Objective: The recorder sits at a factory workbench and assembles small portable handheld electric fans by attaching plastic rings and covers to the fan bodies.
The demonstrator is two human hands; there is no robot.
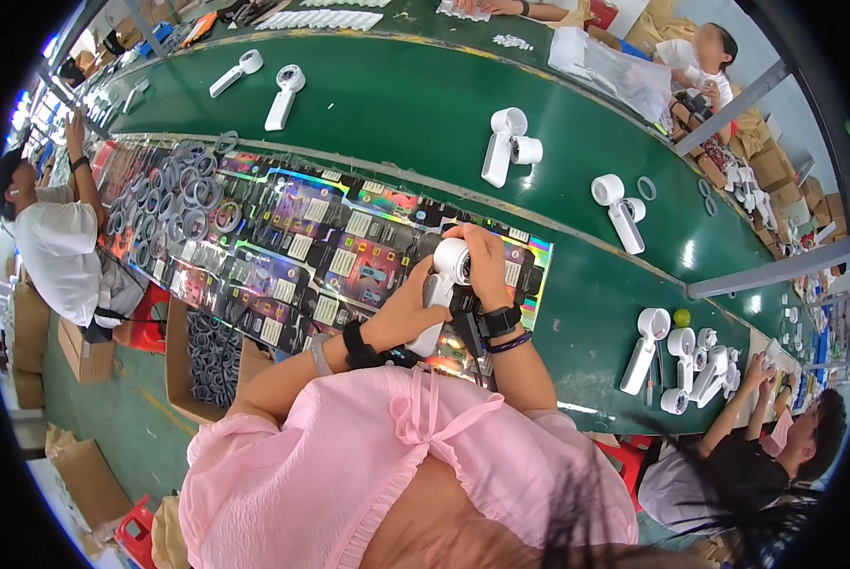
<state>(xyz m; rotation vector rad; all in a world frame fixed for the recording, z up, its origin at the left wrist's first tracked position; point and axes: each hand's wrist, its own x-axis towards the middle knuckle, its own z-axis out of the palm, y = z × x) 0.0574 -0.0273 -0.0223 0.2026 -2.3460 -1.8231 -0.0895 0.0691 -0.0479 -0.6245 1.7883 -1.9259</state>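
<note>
In front of my chest I hold a white handheld fan [451, 258] above the table's near edge. My left hand [408, 311] is closed around its handle. The fingers of my right hand [486, 264] are wrapped about the round fan head. A black strap with a dark device is on each wrist. Beneath the hands lies a layer of shiny printed packaging sheets [297, 248]. Heaped on the sheets' left part are several grey rings [173, 194].
Several white fans lie on the green conveyor [377, 104], including one fan [618, 212] at right. More fans [695, 365] stand close together beside a co-worker [747, 455]. Another person [60, 247] works at left. A carton [180, 365] of grey rings sits below the table.
</note>
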